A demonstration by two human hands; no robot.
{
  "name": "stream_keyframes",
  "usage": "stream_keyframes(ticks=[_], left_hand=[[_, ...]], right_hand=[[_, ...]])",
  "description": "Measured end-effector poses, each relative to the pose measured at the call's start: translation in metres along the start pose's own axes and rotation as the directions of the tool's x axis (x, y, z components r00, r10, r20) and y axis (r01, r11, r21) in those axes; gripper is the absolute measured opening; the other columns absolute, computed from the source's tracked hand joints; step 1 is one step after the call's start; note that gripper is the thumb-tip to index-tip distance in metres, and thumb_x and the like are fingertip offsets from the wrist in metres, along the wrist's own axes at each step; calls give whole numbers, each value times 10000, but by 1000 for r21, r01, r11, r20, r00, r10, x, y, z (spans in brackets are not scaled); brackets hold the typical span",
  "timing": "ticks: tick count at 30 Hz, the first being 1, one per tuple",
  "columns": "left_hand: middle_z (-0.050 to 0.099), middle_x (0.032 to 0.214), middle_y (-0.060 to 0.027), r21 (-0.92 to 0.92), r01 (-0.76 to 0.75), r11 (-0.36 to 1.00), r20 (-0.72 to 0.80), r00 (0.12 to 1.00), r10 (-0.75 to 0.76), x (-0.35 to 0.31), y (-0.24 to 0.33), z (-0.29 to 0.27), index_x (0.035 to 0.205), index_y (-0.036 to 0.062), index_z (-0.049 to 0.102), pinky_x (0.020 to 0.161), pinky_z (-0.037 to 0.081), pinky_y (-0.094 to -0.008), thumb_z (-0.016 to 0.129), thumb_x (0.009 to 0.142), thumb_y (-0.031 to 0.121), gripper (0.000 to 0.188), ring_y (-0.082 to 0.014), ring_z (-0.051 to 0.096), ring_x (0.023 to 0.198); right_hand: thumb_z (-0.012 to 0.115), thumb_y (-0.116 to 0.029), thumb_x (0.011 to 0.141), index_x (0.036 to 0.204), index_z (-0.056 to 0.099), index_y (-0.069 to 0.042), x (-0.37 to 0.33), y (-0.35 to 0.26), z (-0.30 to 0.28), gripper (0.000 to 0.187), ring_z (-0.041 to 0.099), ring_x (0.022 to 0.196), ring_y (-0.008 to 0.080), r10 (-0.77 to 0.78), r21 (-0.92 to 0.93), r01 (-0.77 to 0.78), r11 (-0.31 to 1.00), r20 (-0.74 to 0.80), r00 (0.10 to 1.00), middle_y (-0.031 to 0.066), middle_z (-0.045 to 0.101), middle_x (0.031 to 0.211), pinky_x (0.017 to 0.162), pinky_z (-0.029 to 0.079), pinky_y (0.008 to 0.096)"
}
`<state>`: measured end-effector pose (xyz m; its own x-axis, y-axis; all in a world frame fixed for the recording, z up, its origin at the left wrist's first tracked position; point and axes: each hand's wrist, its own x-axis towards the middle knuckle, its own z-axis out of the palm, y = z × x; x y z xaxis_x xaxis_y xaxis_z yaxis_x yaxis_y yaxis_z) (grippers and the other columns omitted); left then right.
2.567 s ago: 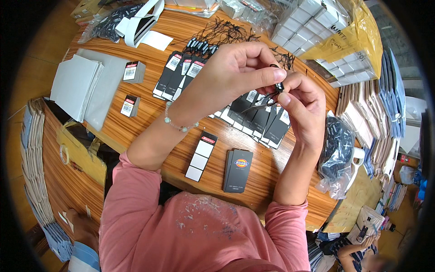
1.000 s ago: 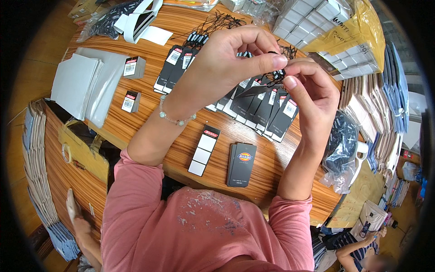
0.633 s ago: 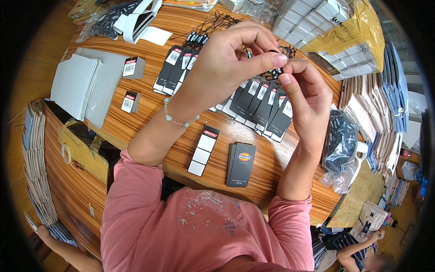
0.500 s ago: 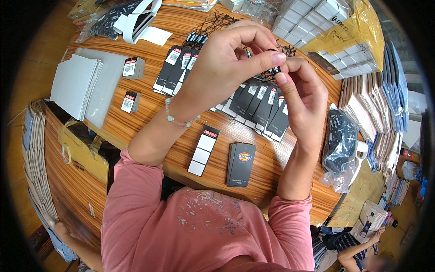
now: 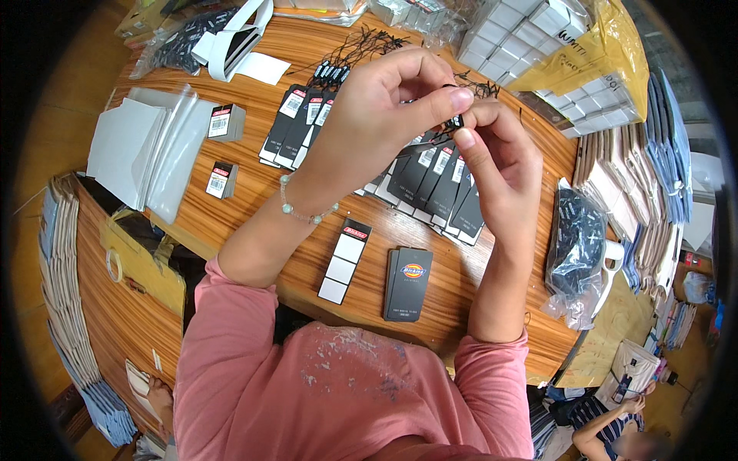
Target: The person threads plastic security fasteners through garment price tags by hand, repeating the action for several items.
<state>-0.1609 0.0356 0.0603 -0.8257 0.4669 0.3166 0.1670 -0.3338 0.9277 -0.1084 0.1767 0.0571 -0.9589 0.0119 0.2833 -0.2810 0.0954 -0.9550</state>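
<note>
My left hand [image 5: 400, 104] and my right hand [image 5: 507, 154] meet above the table, each closed in a pinch. Between their fingertips is a small black hang-tag string fastener [image 5: 455, 121]; its cord is mostly hidden by the fingers. Under the hands lies a fanned row of dark hang tags [image 5: 434, 184] with white barcode labels. Another fanned group of dark tags [image 5: 296, 127] sits left of my left wrist, with black strings [image 5: 361, 46] beyond it. Nearer me are a small stack of dark grey tags [image 5: 406, 296] and a white-panelled tag [image 5: 340, 265].
Two small label stacks [image 5: 227, 123] stand left, beside white sheets and clear plastic [image 5: 173, 165]. A bag of black fasteners [image 5: 576, 238] lies right. White boxes in yellow wrap [image 5: 596, 69] are far right, near folded garments [image 5: 615, 180]. Other people's hands [image 5: 160, 399] show at lower left and lower right.
My hands have shifted slightly left and down, still pinching the fastener. At lower left, another person's hand has moved right, beside beige cloth. The clear plastic at left has lifted somewhat.
</note>
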Motion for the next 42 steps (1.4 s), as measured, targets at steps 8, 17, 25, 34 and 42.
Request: stream_keyframes(ticks=[8,17,25,34,42], left_hand=[[487,876,-34,-79,56,995,70,996,-51,-3,9,2,777,10,519,699,405,-201,556,800,69,74,-75,476,790],[493,873,-38,-136,110,985,134,987,-92,-2,2,-1,762,16,537,752,374,-216,568,794,101,96,-91,471,834],[506,848,-23,-111,84,990,108,992,-72,-3,2,2,769,20,538,729,380,-206,567,801,103,94,-82,476,800],[525,820,13,-162,108,981,21,994,-106,-3,-9,4,828,39,543,652,390,-180,549,817,123,84,-46,478,754],[536,820,15,-230,109,967,4,994,-111,-1,-16,5,846,40,549,648,385,-178,550,822,138,101,-40,480,741]], right_hand=[[592,15,743,764,522,0,-1,-2,-1,75,428,681,54,-28,103,23,994,48,998,-12,471,737,614,348,177],[628,-4,712,716,540,-2,-2,-2,-7,88,434,622,29,35,45,-40,998,102,994,-31,497,681,560,348,170],[607,14,707,706,528,-2,-3,-5,-7,80,442,625,21,77,44,-82,996,100,992,-40,496,668,558,354,163],[599,5,721,717,526,-1,1,0,-6,73,438,626,27,96,45,-99,994,64,993,-42,488,669,562,358,167],[608,-24,740,721,530,-1,4,7,-8,83,427,620,24,83,49,-86,995,64,995,-41,486,666,554,354,170]])
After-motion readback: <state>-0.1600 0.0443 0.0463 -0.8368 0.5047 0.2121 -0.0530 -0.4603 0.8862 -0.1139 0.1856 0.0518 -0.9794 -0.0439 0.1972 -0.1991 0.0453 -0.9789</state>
